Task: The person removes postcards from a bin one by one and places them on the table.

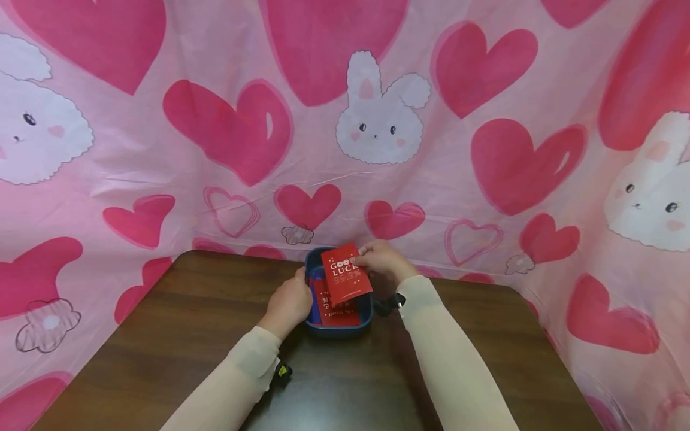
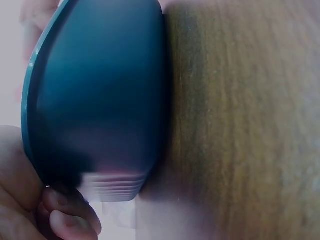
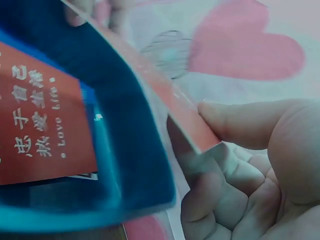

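A deep blue plastic box [image 1: 336, 331] stands on the table. My left hand [image 1: 290, 302] grips its left side; in the left wrist view, the fingers [image 2: 72, 225] curl at the rim of the box [image 2: 100, 90]. Between thumb and fingers, my right hand [image 1: 387, 261] pinches a red card reading "GOOD LUCK" [image 1: 341, 291] by its upper right edge, tilted above the box. Other red cards with pale writing [image 1: 345, 317] lie inside, one showing "Love Life" [image 3: 40, 120] in the right wrist view. Something bright blue [image 1: 317, 302] lies beside them, partly hidden.
The dark wooden table [image 1: 178, 341] extends to both sides and in front of the box. Close behind it hangs a pink cloth [image 1: 312, 149] printed with hearts and rabbits, which also encloses the sides. A dark band with a small device [image 1: 283, 372] is on the left wrist.
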Tool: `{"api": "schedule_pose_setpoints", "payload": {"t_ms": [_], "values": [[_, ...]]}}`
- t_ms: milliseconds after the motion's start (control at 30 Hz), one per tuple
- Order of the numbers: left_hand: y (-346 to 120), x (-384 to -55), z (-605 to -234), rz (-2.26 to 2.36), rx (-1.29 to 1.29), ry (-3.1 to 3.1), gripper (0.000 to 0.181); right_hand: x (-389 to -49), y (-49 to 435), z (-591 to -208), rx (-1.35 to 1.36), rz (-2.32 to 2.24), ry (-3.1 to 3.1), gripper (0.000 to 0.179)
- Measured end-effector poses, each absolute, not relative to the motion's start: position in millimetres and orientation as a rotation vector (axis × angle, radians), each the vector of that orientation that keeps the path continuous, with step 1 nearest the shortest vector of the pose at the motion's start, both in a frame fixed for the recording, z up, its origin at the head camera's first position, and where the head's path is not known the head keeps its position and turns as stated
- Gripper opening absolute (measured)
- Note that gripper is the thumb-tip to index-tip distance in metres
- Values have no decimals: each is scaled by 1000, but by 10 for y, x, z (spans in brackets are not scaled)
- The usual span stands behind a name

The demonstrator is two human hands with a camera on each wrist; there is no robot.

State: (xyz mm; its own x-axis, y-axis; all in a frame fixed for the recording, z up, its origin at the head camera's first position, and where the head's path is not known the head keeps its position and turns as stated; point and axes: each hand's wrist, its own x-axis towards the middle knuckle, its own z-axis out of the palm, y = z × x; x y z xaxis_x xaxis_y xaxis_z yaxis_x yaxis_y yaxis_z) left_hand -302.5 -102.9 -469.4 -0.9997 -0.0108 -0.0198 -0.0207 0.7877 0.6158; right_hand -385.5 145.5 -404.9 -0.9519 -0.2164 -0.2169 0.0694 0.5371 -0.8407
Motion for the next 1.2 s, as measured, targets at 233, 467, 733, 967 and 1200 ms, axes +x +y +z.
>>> {"api": "schedule_pose_setpoints", "payload": {"t_ms": [233, 467, 733, 967, 1200], "values": [[-1026, -3021, -4706, 999, -6, 3022, 60, -3792, 1815, -4158, -101, -1661, 2390, 19], [-1012, -3024, -4705, 1000, -28, 3003, 63, -3679, 2178, -4273, -51, -1825, 2298, 16], [-1055, -3028, -4687, 993, -38, 2988, 63, -3587, 2483, -4402, -2, -1892, 2217, 16], [-1074, -3014, -4686, 970, -39, 2974, 64, -3618, 2665, -4592, 24, -1849, 2211, 12], [-1060, -3035, -4693, 948, -40, 2975, 66, -3626, 2807, -4824, 57, -1719, 2219, 17]]}}
